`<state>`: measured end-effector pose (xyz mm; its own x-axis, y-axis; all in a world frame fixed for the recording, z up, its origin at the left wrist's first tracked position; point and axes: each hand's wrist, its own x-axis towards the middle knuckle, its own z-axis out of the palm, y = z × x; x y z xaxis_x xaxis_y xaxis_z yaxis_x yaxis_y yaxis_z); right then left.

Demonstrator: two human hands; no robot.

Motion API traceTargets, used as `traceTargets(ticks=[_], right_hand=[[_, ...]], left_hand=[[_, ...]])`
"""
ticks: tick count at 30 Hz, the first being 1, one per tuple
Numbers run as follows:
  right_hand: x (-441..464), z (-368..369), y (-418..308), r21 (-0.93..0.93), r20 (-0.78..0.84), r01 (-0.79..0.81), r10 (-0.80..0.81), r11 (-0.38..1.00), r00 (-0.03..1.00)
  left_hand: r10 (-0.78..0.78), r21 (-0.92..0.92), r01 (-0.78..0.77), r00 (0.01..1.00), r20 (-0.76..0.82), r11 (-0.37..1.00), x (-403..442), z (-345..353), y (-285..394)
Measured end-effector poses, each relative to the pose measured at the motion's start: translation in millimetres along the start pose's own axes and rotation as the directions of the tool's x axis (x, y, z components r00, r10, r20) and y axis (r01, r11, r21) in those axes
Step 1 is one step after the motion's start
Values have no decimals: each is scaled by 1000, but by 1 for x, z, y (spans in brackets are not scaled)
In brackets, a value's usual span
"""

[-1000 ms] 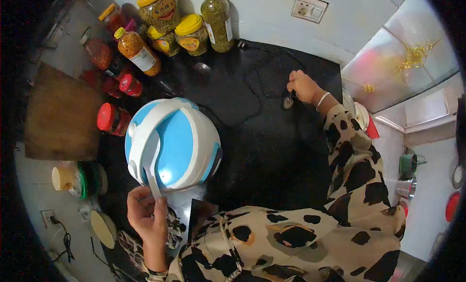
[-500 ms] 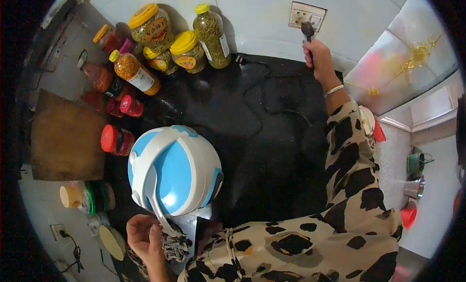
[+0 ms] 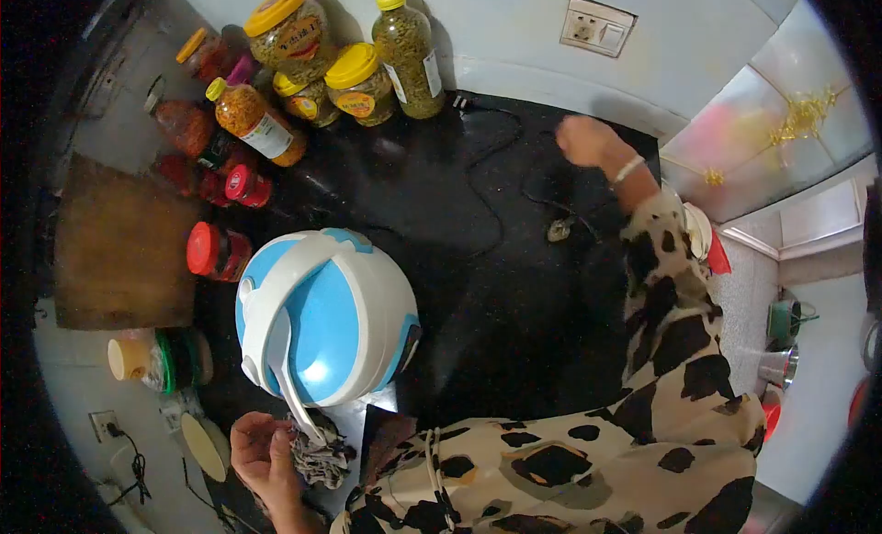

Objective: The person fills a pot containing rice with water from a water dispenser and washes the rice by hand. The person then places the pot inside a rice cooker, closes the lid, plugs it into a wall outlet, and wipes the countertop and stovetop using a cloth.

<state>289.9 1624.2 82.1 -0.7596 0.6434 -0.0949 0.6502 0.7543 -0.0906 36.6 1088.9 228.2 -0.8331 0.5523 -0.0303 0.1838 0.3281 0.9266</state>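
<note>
presently, the blue-and-white cooker (image 3: pixel 395 300) sits on the black counter (image 3: pixel 514 332), its lid closed and its curved handle over the top. a pale spoon (image 3: pixel 287 373) lies along the lid, its bowl beneath the handle, and its stem reaches past the cooker's rim toward the person. the left hand (image 3: pixel 266 456) is beside the lower end of that stem, fingers loosely curled and thumb apart from them, a partly open grip; contact with the stem cannot be confirmed. a crumpled grey cloth (image 3: pixel 323 462) lies under the stem's end. the right hand (image 3: pixel 593 146) is raised near the counter's far edge, below the wall socket (image 3: pixel 597 27), with fingers drawn in; owing to blur, i cannot tell whether it holds anything. a dark cord (image 3: pixel 487 167) winds across the counter, and a small lumpy piece (image 3: pixel 559 229) shows below the right hand. a red-lidded jar (image 3: pixel 219 251) stands just beside the cooker, near a wooden board (image 3: pixel 124 245).
</note>
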Motion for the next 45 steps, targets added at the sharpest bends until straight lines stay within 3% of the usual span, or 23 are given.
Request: traceTargets(ticks=[1,4,11,13,14,15,16,17,19,22,24,27,28,30,32,33,35,36,38,39,41,43,45], right_hand=[[13,-19,-25,36,-35,-114,115,993,993],[57,-3,-57,282,-333,5,93,959,938],[125,55,-83,138,-431,-247,283,959,857],[132,55,-75,261,-203,-105,161,960,966],[162,88,-44,-133,-255,98,-130,986,958],[125,26,-72,659,-27,-179,260,731,965],[96,3,-81,974,-6,-69,327,217,945],[76,-16,-83,999,-40,36,361,18,932],[41,-42,-74,969,-213,247,432,-23,877],[7,-66,-32,963,-252,269,405,15,879],[-10,-83,-10,999,-32,39,179,-31,983],[-23,-100,0,988,105,-60,324,-146,940],[-22,-108,-5,975,160,-69,455,-210,876],[-29,-114,-4,965,85,12,361,-260,929],[-31,-110,3,913,-20,110,224,-394,974],[-23,-99,6,911,-26,114,221,-397,975],[-3,-68,14,809,-60,285,411,-514,910],[4,-57,13,806,-60,289,415,-517,908],[14,-44,5,788,-99,455,644,-415,759],[18,-41,1,786,-98,461,653,-412,751],[26,-34,-9,817,-234,531,711,-226,663],[36,-32,-12,829,-269,527,695,-185,667],[49,-30,-12,856,-420,504,716,110,557]], left_hand=[[0,13,1,1000,-11,1000,0,-1,0],[1,11,-1,1000,17,1000,0,-1,0],[12,57,-9,998,-56,998,-13,-11,0],[-11,37,13,998,-69,999,-14,-18,-14],[-16,37,19,997,-72,999,-14,-19,-16],[-28,21,30,996,-85,999,-13,-19,-18],[-39,5,39,995,-95,999,-13,-19,-20],[-42,-1,42,995,-93,999,-13,-17,-17],[-87,52,94,988,-128,994,-9,-12,-9],[82,139,-73,995,-60,988,-5,-19,-20],[74,139,-69,997,-28,988,-3,-18,-13],[110,128,-106,993,-29,986,-1,-10,-11],[124,117,-119,992,-36,986,-2,-8,-10],[142,116,-134,988,-59,984,-6,-10,-6],[-5,167,18,997,-79,986,-8,-15,-1],[1,170,13,996,-84,985,-8,-14,0],[123,182,-105,988,-89,978,-6,-11,-1],[127,186,-109,988,-86,976,-5,-12,-2],[161,266,-143,986,-49,953,-4,-17,-7],[165,266,-150,985,-38,952,-3,-16,-8],[170,340,-153,985,-22,928,-4,-19,-9],[182,356,-161,983,-27,920,-3,-21,-16],[195,372,-168,980,-34,913,-1,-26,-21]])
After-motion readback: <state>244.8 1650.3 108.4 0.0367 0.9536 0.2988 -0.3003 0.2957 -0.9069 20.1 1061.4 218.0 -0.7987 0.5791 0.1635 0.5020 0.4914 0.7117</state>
